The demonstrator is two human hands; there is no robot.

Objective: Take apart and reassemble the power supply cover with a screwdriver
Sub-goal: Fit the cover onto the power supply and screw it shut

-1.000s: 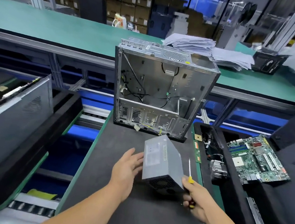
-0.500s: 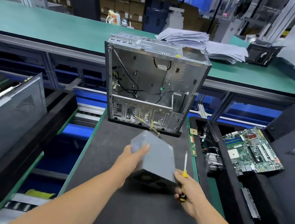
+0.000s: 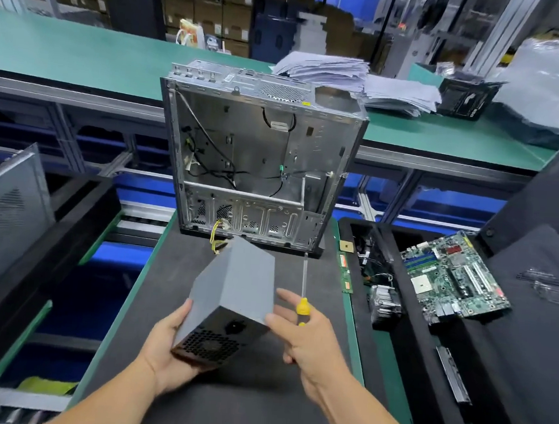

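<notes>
Power supply (image 3: 236,289), a grey metal box, sits tilted above the dark mat, its vented fan end cupped in the left hand (image 3: 166,347), whose fingers curl under that end. Right hand (image 3: 308,336) wraps the screwdriver (image 3: 303,291) while 2 straight fingertips (image 3: 270,319) steady the near corner. It looks rigid, fairly heavy and smooth-sided, so hold it by opposite edges, away from the yellow wires (image 3: 216,240) beyond the fingers.
</notes>
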